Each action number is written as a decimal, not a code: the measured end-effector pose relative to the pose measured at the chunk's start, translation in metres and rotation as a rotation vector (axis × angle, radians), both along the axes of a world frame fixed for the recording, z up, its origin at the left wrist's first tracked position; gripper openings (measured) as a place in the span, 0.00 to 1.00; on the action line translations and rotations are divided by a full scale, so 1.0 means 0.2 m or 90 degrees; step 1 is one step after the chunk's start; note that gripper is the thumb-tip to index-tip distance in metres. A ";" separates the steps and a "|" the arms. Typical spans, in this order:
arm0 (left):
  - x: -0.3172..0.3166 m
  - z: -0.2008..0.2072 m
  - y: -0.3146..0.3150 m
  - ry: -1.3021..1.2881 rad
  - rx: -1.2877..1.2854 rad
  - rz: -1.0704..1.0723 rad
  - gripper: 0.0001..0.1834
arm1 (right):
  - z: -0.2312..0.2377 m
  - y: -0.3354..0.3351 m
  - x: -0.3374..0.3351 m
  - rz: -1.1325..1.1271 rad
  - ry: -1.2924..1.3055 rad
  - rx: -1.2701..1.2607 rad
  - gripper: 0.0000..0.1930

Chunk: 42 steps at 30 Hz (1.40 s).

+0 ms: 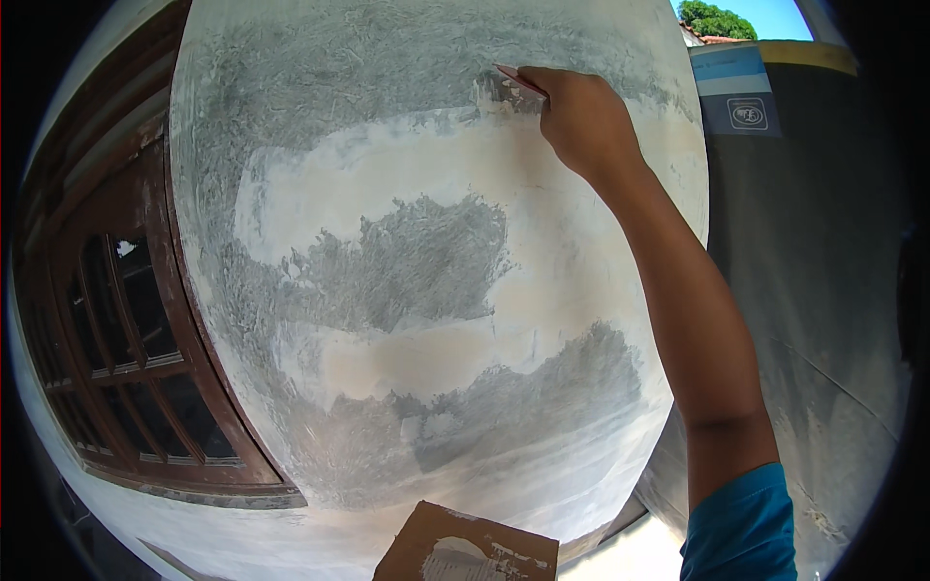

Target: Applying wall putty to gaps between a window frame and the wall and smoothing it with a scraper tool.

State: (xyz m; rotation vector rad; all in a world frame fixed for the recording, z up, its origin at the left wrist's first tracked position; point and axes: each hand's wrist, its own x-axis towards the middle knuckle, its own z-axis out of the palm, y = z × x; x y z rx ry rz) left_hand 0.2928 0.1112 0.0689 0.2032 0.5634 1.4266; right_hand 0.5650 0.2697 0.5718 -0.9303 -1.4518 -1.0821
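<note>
High on the wall, my right hand (588, 121) is closed around a thin flat putty scraper (510, 93), whose blade lies against the surface. The grey plastered wall (426, 261) carries broad bands of cream-white putty (349, 184) with ragged edges, and bare grey patches show between them. At the bottom of the view, a brown board (426, 528) bears a smear of wet white putty (455, 560). My left hand does not show, and what holds the board is out of sight.
To the left, a dark brown wooden window (174, 407) with glass panes is set in the wall. Past the wall's right edge hangs a dark grey sheet (804, 252) with a blue printed panel (731, 82) at its top. A green tree (717, 19) stands beyond.
</note>
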 end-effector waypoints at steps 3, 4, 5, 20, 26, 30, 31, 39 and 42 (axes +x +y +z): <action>0.03 0.00 0.02 0.003 -0.004 0.021 0.20 | -0.10 0.27 -0.06 0.003 -0.114 0.152 0.19; 0.03 0.01 0.01 -0.026 -0.028 0.017 0.20 | -0.18 0.33 -0.07 -0.042 -0.122 0.195 0.20; 0.04 0.02 0.00 -0.058 -0.049 0.017 0.20 | -0.26 0.35 -0.08 -0.029 -0.125 0.209 0.20; -0.07 -0.14 -0.07 -0.072 0.181 -0.064 0.09 | -0.28 0.02 -0.17 0.011 0.013 -0.215 0.23; 0.00 -0.02 -0.06 -0.051 0.032 -0.027 0.14 | 0.06 0.07 0.08 0.039 0.012 -0.044 0.17; 0.02 0.04 -0.10 -0.037 -0.083 0.072 0.15 | -0.28 0.12 -0.08 0.049 -0.035 -0.082 0.22; -0.01 0.01 -0.10 -0.050 -0.016 0.022 0.15 | -0.31 0.09 -0.09 0.048 -0.039 -0.122 0.22; 0.05 0.09 -0.08 -0.021 -0.032 -0.007 0.13 | 0.01 0.10 0.10 -0.025 -0.055 0.022 0.17; 0.03 0.07 -0.13 -0.028 -0.053 0.044 0.14 | -0.27 0.11 -0.08 -0.003 -0.049 -0.083 0.20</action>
